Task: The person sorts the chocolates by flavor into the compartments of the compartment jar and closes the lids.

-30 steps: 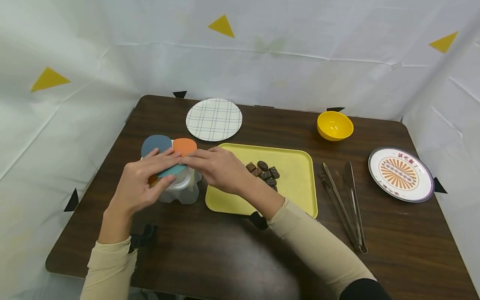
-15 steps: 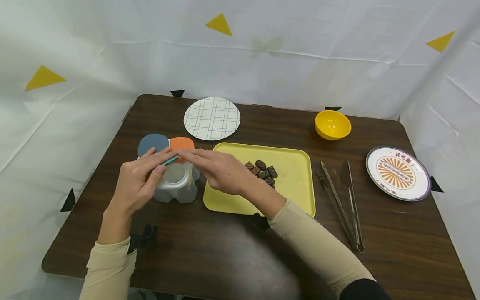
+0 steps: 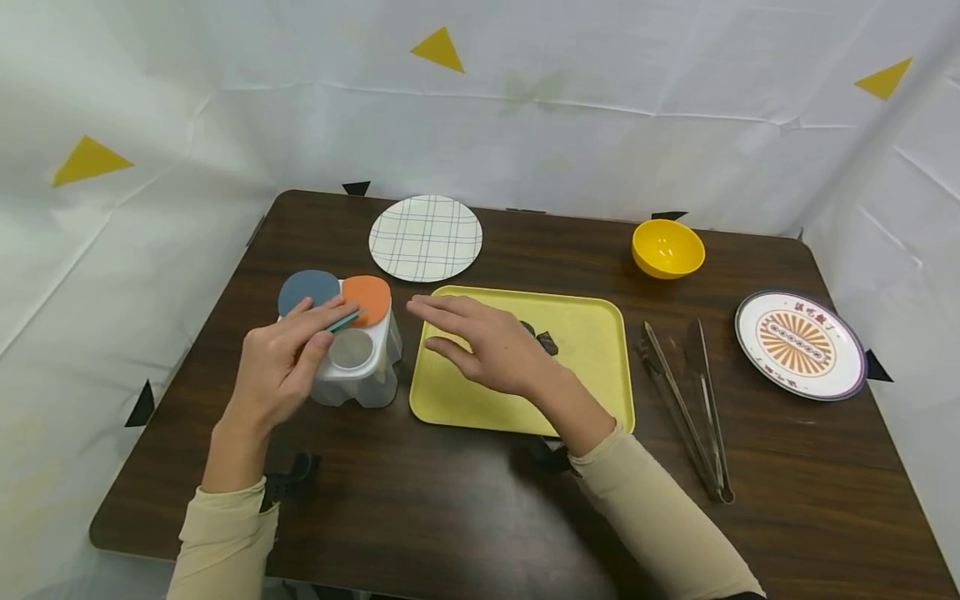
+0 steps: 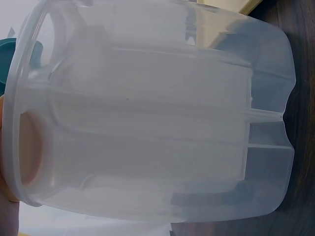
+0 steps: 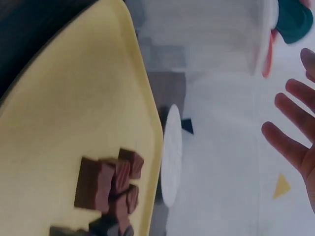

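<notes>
At the table's left stands a clear plastic storage container (image 3: 358, 388) with coloured flip lids; the blue lid (image 3: 309, 291) and orange lid (image 3: 367, 298) lie flat. My left hand (image 3: 276, 368) holds the teal lid (image 3: 345, 321) tilted up between thumb and fingers, and the round opening below it shows. The left wrist view is filled by the container's ribbed wall (image 4: 147, 123). My right hand (image 3: 491, 346), fingers straight and apart from the container, hovers over the yellow tray (image 3: 465, 408). Several chocolates (image 5: 93, 184) lie on that tray, partly hidden by the hand in the head view.
A white checked plate (image 3: 426, 239) lies behind the container. To the right are metal tongs (image 3: 686, 417), a yellow bowl (image 3: 668, 250) at the back and a patterned plate (image 3: 800, 346). White sheeting (image 3: 540, 142) hangs along the table's back and sides.
The teal lid has swung up from lying flat, uncovering the opening. My right hand has let go of it and moved right, over the tray. My left hand stays by the lid.
</notes>
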`<state>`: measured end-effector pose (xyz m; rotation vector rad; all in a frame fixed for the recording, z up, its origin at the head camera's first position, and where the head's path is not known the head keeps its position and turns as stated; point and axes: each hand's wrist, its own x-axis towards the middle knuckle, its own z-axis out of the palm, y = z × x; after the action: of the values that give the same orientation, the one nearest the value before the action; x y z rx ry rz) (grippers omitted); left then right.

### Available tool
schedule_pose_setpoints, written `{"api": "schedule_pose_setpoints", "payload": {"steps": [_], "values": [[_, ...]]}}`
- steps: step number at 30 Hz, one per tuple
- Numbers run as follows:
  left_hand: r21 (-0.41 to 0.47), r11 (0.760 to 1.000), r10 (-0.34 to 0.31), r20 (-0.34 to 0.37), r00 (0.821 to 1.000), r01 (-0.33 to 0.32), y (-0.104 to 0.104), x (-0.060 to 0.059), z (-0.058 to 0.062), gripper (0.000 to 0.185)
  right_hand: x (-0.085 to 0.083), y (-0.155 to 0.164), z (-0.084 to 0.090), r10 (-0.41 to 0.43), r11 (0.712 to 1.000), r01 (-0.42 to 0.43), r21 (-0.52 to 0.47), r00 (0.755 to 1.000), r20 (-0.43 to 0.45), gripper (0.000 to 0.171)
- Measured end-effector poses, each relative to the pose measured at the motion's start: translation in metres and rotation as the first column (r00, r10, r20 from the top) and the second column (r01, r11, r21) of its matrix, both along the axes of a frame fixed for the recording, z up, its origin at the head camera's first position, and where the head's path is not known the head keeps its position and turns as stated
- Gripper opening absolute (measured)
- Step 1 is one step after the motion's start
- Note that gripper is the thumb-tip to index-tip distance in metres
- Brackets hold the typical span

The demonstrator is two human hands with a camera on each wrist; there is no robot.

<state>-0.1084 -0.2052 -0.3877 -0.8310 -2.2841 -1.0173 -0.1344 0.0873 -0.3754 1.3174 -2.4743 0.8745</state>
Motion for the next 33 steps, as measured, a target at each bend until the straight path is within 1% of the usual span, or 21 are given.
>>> {"api": "schedule_pose_setpoints", "payload": {"steps": [3, 6, 8, 10, 11, 13, 15, 17, 20, 23, 25, 26, 27, 29, 32, 33], "values": [[0.007, 1.000, 0.000, -0.003, 1.000, 0.000, 0.001, -0.001, 0.000, 0.036, 0.005, 0.022, 0.000, -0.074, 0.997, 0.077, -0.030, 0.995, 0.068, 0.048], [0.013, 1.000, 0.002, -0.003, 1.000, -0.002, 0.001, 0.000, 0.000, 0.036, 0.011, 0.047, 0.001, -0.165, 0.984, 0.170, -0.050, 0.981, 0.099, 0.048], [0.016, 1.000, 0.005, -0.002, 1.000, -0.005, 0.000, 0.000, 0.000, 0.037, 0.017, 0.064, 0.002, -0.255, 0.965, 0.260, -0.040, 0.961, 0.112, 0.049], [0.015, 1.000, 0.009, 0.000, 1.000, -0.009, 0.000, 0.000, 0.000, 0.037, 0.024, 0.083, 0.004, -0.361, 0.930, 0.366, -0.022, 0.924, 0.131, 0.050], [0.015, 1.000, 0.011, 0.000, 1.000, -0.011, 0.000, 0.000, 0.000, 0.037, 0.028, 0.093, 0.004, -0.417, 0.906, 0.423, -0.011, 0.897, 0.145, 0.051], [0.015, 1.000, 0.014, -0.001, 1.000, -0.014, 0.000, 0.000, -0.001, 0.036, 0.037, 0.112, 0.004, -0.525, 0.848, 0.530, 0.017, 0.834, 0.170, 0.053], [0.016, 1.000, 0.014, -0.002, 1.000, -0.014, 0.000, 0.000, -0.001, 0.036, 0.046, 0.132, 0.003, -0.616, 0.783, 0.620, 0.045, 0.765, 0.190, 0.055], [0.017, 1.000, 0.015, -0.003, 1.000, -0.015, 0.001, -0.001, -0.001, 0.036, 0.056, 0.150, 0.001, -0.691, 0.718, 0.691, 0.085, 0.693, 0.208, 0.057], [0.017, 1.000, 0.017, -0.003, 1.000, -0.017, 0.001, -0.001, -0.002, 0.034, 0.069, 0.173, -0.003, -0.768, 0.633, 0.761, 0.143, 0.593, 0.242, 0.064], [0.018, 1.000, 0.020, -0.002, 1.000, -0.020, 0.001, -0.001, -0.002, 0.033, 0.077, 0.191, -0.011, -0.819, 0.559, 0.800, 0.218, 0.494, 0.291, 0.073], [0.025, 1.000, 0.015, -0.001, 1.000, -0.015, 0.001, -0.002, -0.002, 0.033, 0.080, 0.200, -0.018, -0.844, 0.515, 0.813, 0.272, 0.427, 0.324, 0.079], [0.027, 1.000, 0.014, -0.001, 1.000, -0.014, 0.001, -0.002, -0.002, 0.033, 0.081, 0.204, -0.023, -0.853, 0.497, 0.815, 0.298, 0.395, 0.342, 0.083], [0.030, 0.999, 0.012, 0.000, 1.000, -0.012, 0.001, -0.002, -0.002, 0.033, 0.082, 0.207, -0.027, -0.860, 0.482, 0.813, 0.326, 0.368, 0.353, 0.086], [0.036, 0.999, 0.010, 0.002, 1.000, -0.010, 0.002, -0.003, -0.002, 0.033, 0.083, 0.211, -0.035, -0.871, 0.458, 0.807, 0.374, 0.322, 0.372, 0.093], [0.042, 0.999, 0.013, 0.006, 1.000, -0.013, 0.002, -0.002, -0.002, 0.031, 0.083, 0.215, -0.046, -0.877, 0.440, 0.787, 0.433, 0.273, 0.395, 0.103], [0.044, 0.999, 0.014, 0.008, 1.000, -0.014, 0.002, -0.002, -0.002, 0.030, 0.084, 0.216, -0.048, -0.878, 0.437, 0.781, 0.447, 0.263, 0.399, 0.105]]}}
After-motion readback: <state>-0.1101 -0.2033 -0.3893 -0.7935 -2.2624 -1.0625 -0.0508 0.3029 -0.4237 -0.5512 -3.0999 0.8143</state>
